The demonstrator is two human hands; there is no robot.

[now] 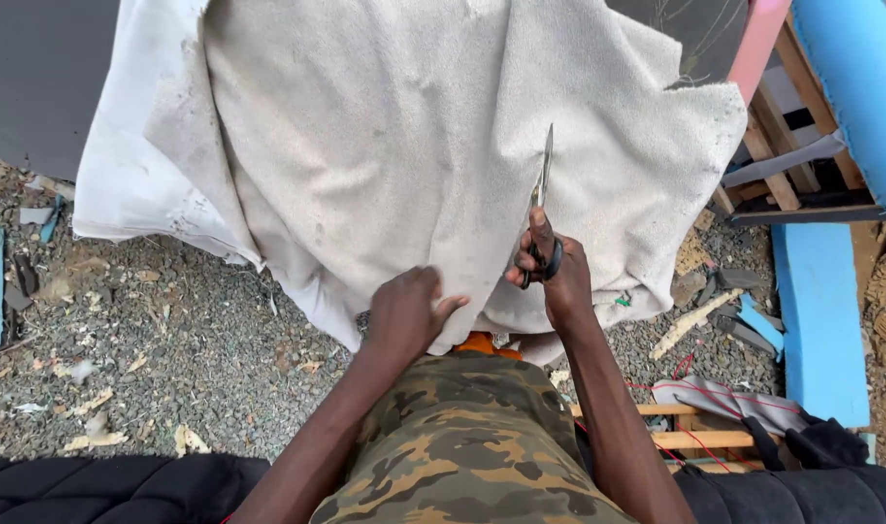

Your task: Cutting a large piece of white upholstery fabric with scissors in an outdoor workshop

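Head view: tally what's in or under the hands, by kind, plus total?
Hands: 2, left hand pressing the cloth, right hand gripping the scissors
Metal scissors with dark handles: 1, blades pointing up along the cloth
Off-white woven fabric sheet: 1, draped in front of the person
Total: 4

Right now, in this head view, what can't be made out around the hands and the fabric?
- What the cream fabric is draped over: fully covered by it.
- Fabric top: cut off by the upper frame edge.
- Scissors lower blades and any cut line: hidden behind the right hand.
- Left hand palm side: pressed onto the fabric, only its back shows.
- Orange item near the waist: mostly hidden by fabric.
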